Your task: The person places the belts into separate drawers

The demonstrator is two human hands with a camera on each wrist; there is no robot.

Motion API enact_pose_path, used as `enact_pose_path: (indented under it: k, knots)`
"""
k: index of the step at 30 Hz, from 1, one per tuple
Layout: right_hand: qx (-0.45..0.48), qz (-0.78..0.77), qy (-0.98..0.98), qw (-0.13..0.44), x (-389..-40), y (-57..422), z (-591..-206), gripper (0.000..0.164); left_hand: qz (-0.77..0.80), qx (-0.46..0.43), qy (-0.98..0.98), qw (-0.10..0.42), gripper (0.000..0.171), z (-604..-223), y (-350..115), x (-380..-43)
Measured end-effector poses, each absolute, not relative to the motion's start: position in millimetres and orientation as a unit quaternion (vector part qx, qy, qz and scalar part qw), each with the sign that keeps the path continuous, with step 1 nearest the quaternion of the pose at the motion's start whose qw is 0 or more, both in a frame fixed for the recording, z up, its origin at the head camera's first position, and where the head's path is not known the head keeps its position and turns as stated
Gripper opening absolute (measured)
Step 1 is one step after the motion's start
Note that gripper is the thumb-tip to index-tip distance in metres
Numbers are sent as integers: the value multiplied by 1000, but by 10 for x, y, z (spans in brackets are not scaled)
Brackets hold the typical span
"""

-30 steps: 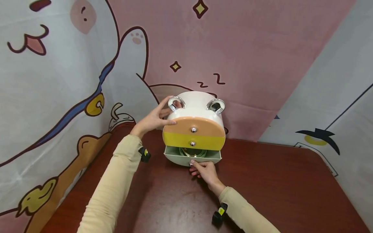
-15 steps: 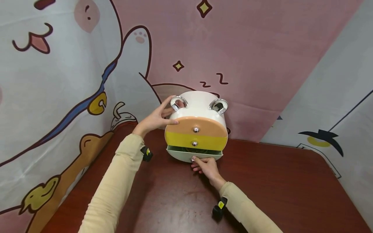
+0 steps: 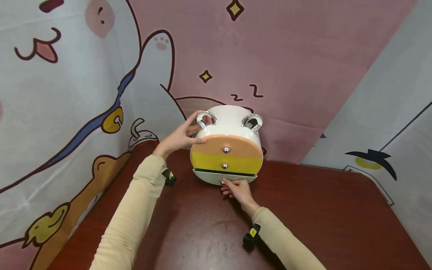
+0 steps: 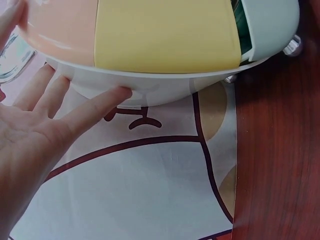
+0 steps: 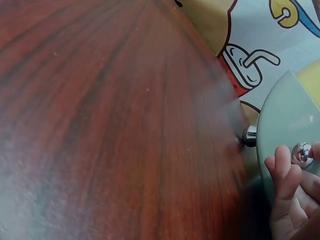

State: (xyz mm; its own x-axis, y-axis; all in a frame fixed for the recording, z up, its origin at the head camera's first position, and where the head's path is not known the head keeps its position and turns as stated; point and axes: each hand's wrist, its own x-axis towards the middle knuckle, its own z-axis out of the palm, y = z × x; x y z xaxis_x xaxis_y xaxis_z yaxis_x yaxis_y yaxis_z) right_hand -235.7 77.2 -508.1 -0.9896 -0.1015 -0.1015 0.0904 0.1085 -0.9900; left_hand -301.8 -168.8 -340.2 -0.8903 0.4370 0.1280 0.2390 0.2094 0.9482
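Note:
A small drawer chest with a rounded white body stands on the table, two ring-shaped chrome pieces on top. Its drawer fronts are orange, yellow and pale green, each with a silver knob. The green bottom drawer sticks out slightly, leaving a narrow dark gap under the yellow one. My left hand rests on the chest's left side, thumb at the orange front's edge, fingers fairly straight along the white wall. With thumb and fingers my right hand pinches the green drawer's knob.
The chest stands near the back of a dark red-brown wooden table. Behind it hangs a pink and white cartoon cloth. A silver foot shows under the chest in the right wrist view.
The green drawer has slid inward under my right hand, from well out to nearly flush. The coiled green thing inside it is now hidden. My left hand stays on the chest.

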Motion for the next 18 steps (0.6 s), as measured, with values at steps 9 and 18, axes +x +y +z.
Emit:
enact_pose_path:
  k: [9,18]
  knots:
    - [-7,-667,741,74,-2413,751,-5066,33,592,221,770,84,97,-3390,-1699,-3006]
    - [-2,-655,752,75,-2453,776,-5076,35,614,210,754,103,98,-3405,-1678,-2979]
